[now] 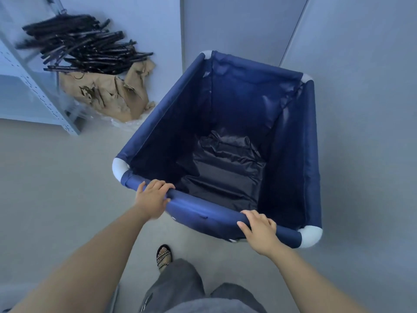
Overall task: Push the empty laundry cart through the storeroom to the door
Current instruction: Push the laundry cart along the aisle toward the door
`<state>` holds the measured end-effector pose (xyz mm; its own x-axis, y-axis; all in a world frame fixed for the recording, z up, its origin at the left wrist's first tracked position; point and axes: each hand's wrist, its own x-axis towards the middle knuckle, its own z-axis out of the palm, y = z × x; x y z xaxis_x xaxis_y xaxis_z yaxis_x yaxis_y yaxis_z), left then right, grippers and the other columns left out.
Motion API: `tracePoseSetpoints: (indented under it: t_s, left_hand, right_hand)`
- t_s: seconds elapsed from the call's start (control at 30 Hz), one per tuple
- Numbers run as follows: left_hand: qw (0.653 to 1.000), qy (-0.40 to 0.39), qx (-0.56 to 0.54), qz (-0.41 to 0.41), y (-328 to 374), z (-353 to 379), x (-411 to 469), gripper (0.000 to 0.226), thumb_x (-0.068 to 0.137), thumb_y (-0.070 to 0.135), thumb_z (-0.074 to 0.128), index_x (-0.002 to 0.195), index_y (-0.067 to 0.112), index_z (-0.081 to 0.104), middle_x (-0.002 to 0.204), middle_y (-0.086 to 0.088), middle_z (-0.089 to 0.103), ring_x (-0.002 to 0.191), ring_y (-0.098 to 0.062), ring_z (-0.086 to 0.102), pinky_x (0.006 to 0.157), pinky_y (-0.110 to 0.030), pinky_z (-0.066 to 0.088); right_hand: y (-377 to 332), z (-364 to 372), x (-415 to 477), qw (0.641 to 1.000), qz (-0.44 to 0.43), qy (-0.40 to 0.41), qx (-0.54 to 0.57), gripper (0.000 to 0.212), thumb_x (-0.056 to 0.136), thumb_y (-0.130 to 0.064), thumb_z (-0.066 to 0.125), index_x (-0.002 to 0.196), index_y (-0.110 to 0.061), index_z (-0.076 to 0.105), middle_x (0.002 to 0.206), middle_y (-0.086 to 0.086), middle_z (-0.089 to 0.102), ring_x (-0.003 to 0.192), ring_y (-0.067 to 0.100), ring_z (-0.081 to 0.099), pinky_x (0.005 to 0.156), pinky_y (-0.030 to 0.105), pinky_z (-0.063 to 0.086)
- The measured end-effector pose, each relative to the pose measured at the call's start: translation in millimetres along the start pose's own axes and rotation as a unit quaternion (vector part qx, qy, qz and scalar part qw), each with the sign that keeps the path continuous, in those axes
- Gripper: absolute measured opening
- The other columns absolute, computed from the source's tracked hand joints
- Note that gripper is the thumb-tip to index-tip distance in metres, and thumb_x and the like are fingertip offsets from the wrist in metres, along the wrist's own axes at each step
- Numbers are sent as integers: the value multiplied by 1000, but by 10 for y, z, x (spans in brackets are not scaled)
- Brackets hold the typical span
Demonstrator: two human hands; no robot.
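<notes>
Both hands on the cart's near rail.
Left hand (151,197) and right hand (259,231) curl fingers over the cart (196,212); hangers (83,47) at ten o'clock.

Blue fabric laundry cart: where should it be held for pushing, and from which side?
Grip the blue fabric laundry cart by its near top rail, from the person's side, fingers curled over. That round tube spans white corner fittings; the left hand and right hand hold it spread apart.

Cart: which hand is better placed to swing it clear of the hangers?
Probably left: the left hand grips the rail nearer the hangers, so pushing there should turn the cart away.
</notes>
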<state>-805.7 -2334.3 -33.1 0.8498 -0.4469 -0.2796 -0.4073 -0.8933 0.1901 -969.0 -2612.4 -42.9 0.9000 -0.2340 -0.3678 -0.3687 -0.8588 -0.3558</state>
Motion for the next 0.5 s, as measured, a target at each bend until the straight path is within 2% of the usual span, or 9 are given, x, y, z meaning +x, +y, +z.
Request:
tracePoseSetpoints:
  t_s: [0.13, 0.23, 0.33, 0.43, 0.5]
  left_hand:
    - [999, -25, 25, -9, 453, 227, -421, 52, 94, 36, 46, 142, 28, 26, 146, 3, 31, 141, -18, 20, 118, -49, 10]
    - [999, -24, 35, 34, 691, 404, -743, 58, 94, 41, 45, 146, 29, 22, 147, 3, 30, 140, -19, 21, 118, -46, 9]
    - [995, -28, 27, 96, 837, 525, -950, 50, 97, 42, 38, 145, 36, 25, 143, 9, 39, 134, -16, 32, 117, -37, 14]
    - [992, -53, 22, 113, 921, 595, -1069, 44, 96, 49, 34, 138, 36, 36, 130, 10, 51, 121, -16, 46, 109, -33, 24]
    - [986, -88, 50, 136, 959, 659, -1150, 48, 93, 57, 32, 133, 31, 39, 121, 6, 57, 110, -18, 53, 95, -32, 37]
  right_hand:
    - [407, 7, -319, 999, -18, 29, -18, 37, 95, -44, 33, 128, -30, 40, 127, -12, 48, 115, 15, 41, 102, 35, 19]
    - [770, -75, -566, 999, -19, 21, -26, 34, 94, -46, 34, 123, -33, 44, 123, -15, 49, 111, 14, 43, 100, 34, 20]
    - [1059, -173, -782, 999, 11, 18, -37, 32, 92, -51, 34, 114, -35, 51, 115, -15, 53, 104, 12, 45, 97, 34, 23]
    - [1204, -175, -986, 996, 57, 20, -64, 37, 91, -58, 29, 108, -36, 54, 109, -13, 54, 104, 12, 44, 100, 36, 21]
    - [1196, -106, -1111, 996, 58, 16, -65, 40, 90, -61, 27, 107, -37, 54, 109, -14, 52, 106, 12, 43, 103, 38, 18]
